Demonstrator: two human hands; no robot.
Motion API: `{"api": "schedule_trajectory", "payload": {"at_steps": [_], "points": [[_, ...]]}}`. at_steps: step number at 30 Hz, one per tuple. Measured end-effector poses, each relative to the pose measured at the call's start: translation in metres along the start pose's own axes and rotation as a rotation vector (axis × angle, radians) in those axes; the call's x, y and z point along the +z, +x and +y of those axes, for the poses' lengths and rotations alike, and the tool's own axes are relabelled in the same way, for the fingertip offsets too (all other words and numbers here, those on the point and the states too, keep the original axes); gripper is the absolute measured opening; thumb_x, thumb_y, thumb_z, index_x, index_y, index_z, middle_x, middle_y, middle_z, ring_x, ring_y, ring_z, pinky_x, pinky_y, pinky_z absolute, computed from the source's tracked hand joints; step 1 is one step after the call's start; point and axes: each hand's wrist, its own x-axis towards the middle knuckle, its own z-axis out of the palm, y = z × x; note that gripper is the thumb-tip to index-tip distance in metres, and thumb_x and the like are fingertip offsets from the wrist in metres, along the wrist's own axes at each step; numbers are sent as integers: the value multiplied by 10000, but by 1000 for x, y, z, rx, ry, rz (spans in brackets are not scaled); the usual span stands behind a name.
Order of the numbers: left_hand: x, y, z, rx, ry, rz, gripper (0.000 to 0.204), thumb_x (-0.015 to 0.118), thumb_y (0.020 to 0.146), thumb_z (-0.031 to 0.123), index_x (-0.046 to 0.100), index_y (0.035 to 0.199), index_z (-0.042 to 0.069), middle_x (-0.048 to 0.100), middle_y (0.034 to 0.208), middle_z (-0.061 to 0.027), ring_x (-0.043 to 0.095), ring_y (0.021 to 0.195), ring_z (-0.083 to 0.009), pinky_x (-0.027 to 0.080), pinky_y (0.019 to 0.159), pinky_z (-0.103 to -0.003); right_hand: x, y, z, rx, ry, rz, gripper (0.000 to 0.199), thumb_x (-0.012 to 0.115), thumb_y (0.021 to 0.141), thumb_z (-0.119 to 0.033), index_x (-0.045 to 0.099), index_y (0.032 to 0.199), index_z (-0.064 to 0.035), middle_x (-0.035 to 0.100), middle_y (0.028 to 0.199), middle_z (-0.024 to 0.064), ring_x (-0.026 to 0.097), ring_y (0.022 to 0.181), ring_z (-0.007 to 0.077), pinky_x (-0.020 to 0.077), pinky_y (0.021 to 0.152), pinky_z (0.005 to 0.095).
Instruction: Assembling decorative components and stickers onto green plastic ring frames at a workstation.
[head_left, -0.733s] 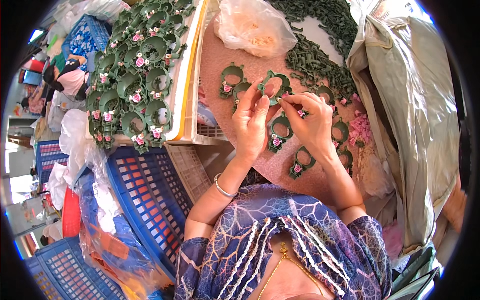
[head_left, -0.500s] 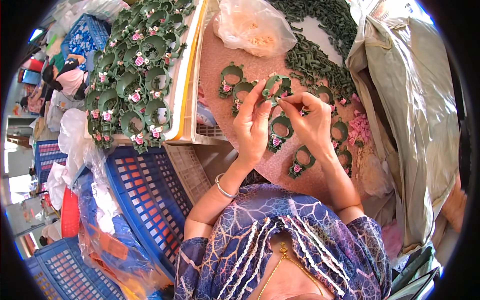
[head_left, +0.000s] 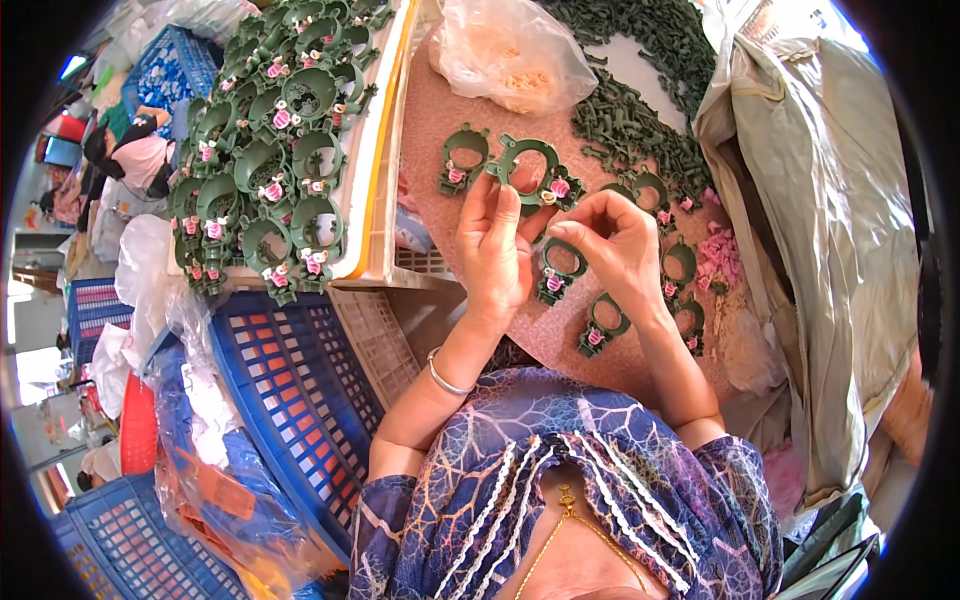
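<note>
One green ring (head_left: 509,160) with a pink rose is raised above the bench (head_left: 540,330), gripped between the thumb and fingers of the left hand (head_left: 497,250). The right hand (head_left: 618,245) is just beside it, fingers curled, thumb near the forefinger; whether it holds anything, I cannot tell. Other rings (head_left: 591,339) lie around both hands. Beyond are a clear bag (head_left: 510,60) and green pieces (head_left: 640,130); pink flowers (head_left: 718,258) lie to the right.
</note>
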Motion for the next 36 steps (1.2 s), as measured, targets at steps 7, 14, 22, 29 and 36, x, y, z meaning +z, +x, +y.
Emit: {"api": "schedule_trajectory", "payload": {"at_steps": [7, 14, 22, 29, 36], "points": [[-1, -1, 4, -142, -75, 10, 253, 529, 1013, 179, 534, 1237, 62, 630, 1139, -68, 629, 1027, -172, 604, 817, -391, -5, 2, -9, -528, -517, 228, 185, 775, 750, -65, 718, 923, -98, 637, 854, 24, 573, 742, 157, 441, 688, 297], [-1, 1, 14, -264, 131, -22, 272, 484, 1036, 239, 573, 1181, 27, 657, 1072, -87, 658, 891, -150, 607, 702, -321, -26, 13, -27, -796, -755, -71, 145, 674, 798, -93, 723, 931, -125, 664, 960, -11, 573, 879, 204, 386, 814, 346], [5, 2, 23, -252, 413, -91, 285, 548, 1007, 226, 640, 1149, -5, 682, 939, -60, 647, 700, -112, 527, 559, -238, -29, 20, -40, -711, -794, -380, 59, 670, 777, -76, 658, 834, -85, 645, 856, 13, 573, 830, 215, 384, 821, 331], [8, 5, 31, -224, 601, -172, 343, 512, 1020, 251, 675, 1049, -50, 687, 837, -53, 604, 655, -71, 505, 546, -221, -30, 26, -39, -720, -702, -357, 54, 666, 782, -63, 629, 819, -77, 636, 845, 19, 589, 836, 209, 389, 790, 326], [8, 8, 30, -280, 588, -230, 371, 523, 1013, 281, 697, 995, -46, 697, 833, -61, 605, 659, -72, 504, 550, -224, -41, 33, -37, -791, -630, -417, 30, 679, 794, -99, 656, 780, -113, 613, 856, -17, 545, 835, 189, 369, 815, 318]]}}
